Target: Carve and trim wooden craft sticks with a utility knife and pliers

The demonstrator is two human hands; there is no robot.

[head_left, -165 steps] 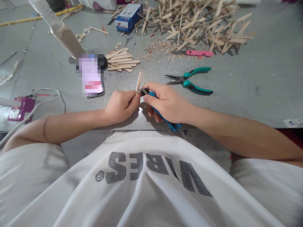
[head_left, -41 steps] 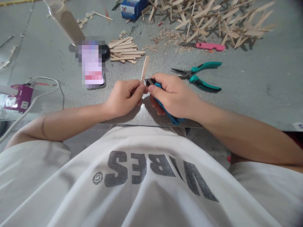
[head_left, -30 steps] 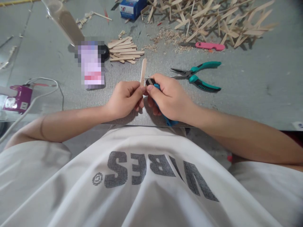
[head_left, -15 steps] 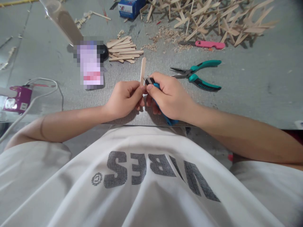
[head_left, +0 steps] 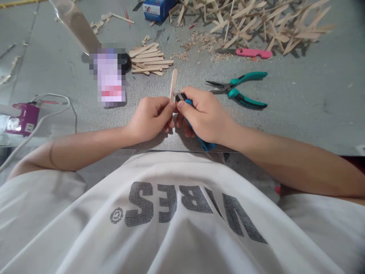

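First speaker: In the head view, where is the stick (head_left: 173, 82)?

Second speaker: Right in front of you, above the near part of the table (head_left: 299, 95). Your left hand (head_left: 151, 116) is pinching its near end between thumb and finger, and the rest stands out past them.

First speaker: Which way does it point?

Second speaker: Its long axis runs from near to far, the rounded far end leaning slightly right. How steeply it rises towards you, I cannot tell.

First speaker: And your right hand (head_left: 209, 114)?

Second speaker: It is wrapped around a blue and black cutter (head_left: 180, 97). The cutter slants from near right to far left, so its head points at the right edge of the stick, just beyond your left thumb. I judge that crossing to be the relation that counts: stick running away from you, blade coming at it from the right. Whether the blade touches the wood is too small to tell.

First speaker: Which hand is nearer to the stick?

Second speaker: Your left, since it has hold of it. Your right is just beside, the fingers of both hands nearly meeting.

First speaker: What lies around?

Second speaker: Loose sticks (head_left: 149, 59) beyond your left hand, and green-handled pliers (head_left: 226, 88) to the far right of your right hand. Farther off is a pink knife (head_left: 253, 53).
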